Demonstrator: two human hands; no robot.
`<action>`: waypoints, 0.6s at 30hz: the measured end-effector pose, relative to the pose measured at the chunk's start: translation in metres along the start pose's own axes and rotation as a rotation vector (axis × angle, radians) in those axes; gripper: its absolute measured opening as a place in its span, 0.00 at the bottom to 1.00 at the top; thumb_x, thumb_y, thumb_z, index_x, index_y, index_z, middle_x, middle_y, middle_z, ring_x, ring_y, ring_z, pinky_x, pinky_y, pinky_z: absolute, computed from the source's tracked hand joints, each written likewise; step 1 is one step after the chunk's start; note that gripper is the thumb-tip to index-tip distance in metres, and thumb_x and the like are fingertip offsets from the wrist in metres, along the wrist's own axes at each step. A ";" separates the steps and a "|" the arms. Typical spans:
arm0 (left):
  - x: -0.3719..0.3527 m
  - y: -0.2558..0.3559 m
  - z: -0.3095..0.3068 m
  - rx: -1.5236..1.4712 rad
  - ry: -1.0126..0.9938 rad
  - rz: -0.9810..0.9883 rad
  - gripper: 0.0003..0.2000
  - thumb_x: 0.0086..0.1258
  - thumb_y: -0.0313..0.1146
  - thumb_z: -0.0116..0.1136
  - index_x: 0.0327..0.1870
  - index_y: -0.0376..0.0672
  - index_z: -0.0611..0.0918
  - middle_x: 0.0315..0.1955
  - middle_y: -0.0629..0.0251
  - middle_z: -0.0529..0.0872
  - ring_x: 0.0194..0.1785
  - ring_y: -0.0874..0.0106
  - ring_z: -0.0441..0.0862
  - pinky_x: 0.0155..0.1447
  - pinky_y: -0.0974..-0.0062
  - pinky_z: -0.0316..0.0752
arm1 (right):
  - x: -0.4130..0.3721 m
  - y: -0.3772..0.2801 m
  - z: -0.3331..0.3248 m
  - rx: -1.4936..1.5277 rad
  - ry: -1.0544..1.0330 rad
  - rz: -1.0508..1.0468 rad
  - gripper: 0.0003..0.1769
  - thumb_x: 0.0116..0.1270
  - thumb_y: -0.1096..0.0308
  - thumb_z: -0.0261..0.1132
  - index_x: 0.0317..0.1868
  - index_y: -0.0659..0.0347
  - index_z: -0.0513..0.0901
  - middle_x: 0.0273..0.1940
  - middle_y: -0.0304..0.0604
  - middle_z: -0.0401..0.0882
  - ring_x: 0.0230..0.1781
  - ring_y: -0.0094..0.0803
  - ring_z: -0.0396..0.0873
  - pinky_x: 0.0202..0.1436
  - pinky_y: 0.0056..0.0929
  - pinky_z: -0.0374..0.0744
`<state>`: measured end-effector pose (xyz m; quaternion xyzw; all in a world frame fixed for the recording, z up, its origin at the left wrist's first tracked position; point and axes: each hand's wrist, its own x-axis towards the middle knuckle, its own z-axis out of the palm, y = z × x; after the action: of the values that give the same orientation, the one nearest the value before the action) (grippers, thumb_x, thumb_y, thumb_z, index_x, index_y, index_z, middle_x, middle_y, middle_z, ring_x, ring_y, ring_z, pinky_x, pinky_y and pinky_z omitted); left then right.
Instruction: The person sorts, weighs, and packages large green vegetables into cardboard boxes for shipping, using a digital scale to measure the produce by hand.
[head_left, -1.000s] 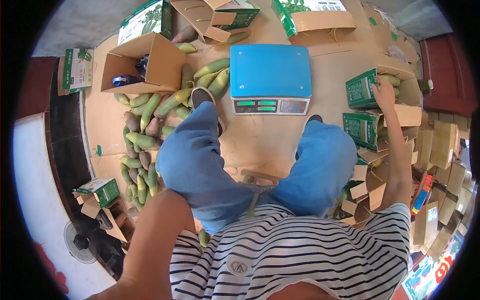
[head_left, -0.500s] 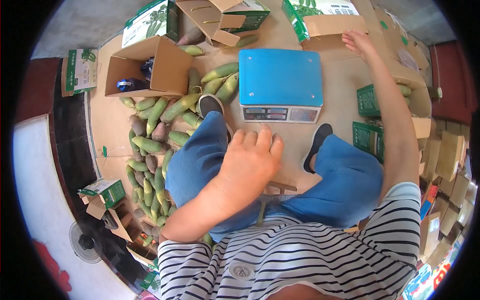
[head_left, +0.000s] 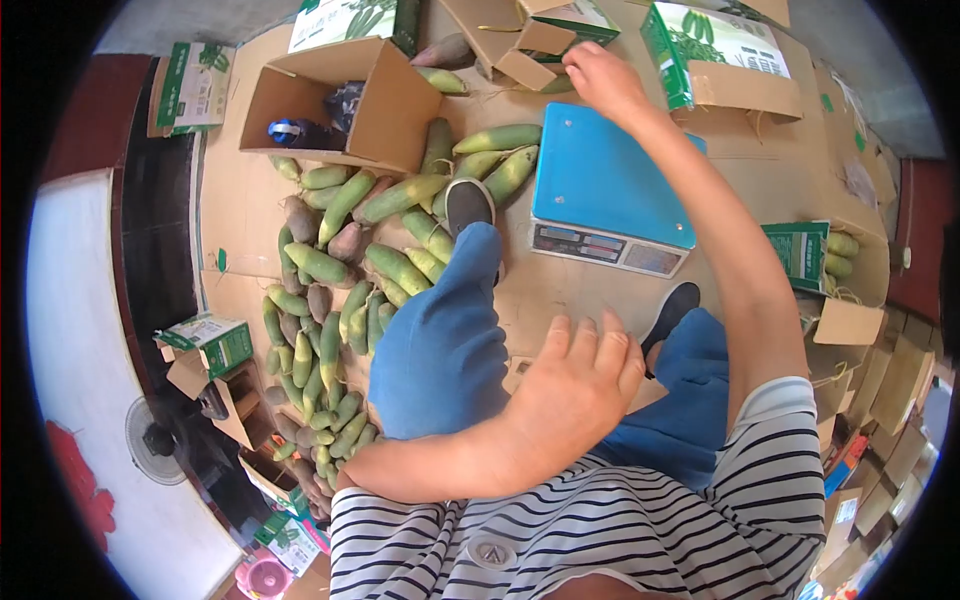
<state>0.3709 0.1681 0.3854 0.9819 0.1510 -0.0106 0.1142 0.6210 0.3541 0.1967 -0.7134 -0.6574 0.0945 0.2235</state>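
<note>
Over my lap, my left hand (head_left: 585,385) hangs palm down, its fingers spread and holding nothing. My right hand (head_left: 598,80) reaches over the back edge of the blue-topped scale (head_left: 610,175), beside the flaps of an open carton (head_left: 545,42). Its fingers are loosely bent and apart, with nothing visible in them; whether they touch the flap is unclear. A green radish lies partly hidden behind the scale, below those fingers. Many green radishes (head_left: 320,264) and some purplish ones (head_left: 346,242) cover the cardboard floor left of my leg.
An open brown box (head_left: 395,105) with dark items stands beyond the radishes. A green-white carton (head_left: 715,55) is at the back right. Another open carton (head_left: 798,252) holds radishes on the right. A fan (head_left: 158,438) stands at lower left, and cartons are stacked at lower right.
The view has shifted, and the scale now appears tilted and farther right. My right hand has swung left from beside the back-right carton to the scale's back edge. My left hand remains over my lap.
</note>
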 end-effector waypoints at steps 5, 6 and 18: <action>-0.017 -0.006 -0.001 -0.046 0.064 -0.048 0.18 0.57 0.36 0.53 0.47 0.37 0.79 0.47 0.50 0.79 0.45 0.61 0.79 0.53 0.61 0.73 | 0.044 -0.038 0.038 -0.238 -0.098 -0.139 0.15 0.63 0.73 0.53 0.51 0.59 0.75 0.68 0.45 0.61 0.54 0.47 0.75 0.55 0.43 0.75; -0.020 -0.009 -0.003 -0.040 0.057 -0.045 0.18 0.57 0.35 0.53 0.47 0.37 0.79 0.47 0.50 0.80 0.45 0.61 0.79 0.53 0.61 0.73 | 0.050 -0.044 0.044 -0.270 -0.139 -0.125 0.18 0.63 0.74 0.52 0.54 0.59 0.74 0.70 0.45 0.59 0.55 0.47 0.75 0.56 0.43 0.75; -0.049 -0.037 -0.015 -0.080 0.031 -0.029 0.18 0.60 0.35 0.49 0.49 0.35 0.78 0.47 0.48 0.79 0.46 0.59 0.78 0.55 0.61 0.72 | 0.096 -0.024 0.075 -0.512 -0.252 -0.043 0.19 0.62 0.76 0.54 0.55 0.58 0.74 0.56 0.46 0.69 0.55 0.45 0.73 0.54 0.39 0.78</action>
<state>0.3132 0.1916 0.3941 0.9743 0.1675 0.0091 0.1507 0.5786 0.4638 0.1566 -0.7149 -0.6977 0.0088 -0.0454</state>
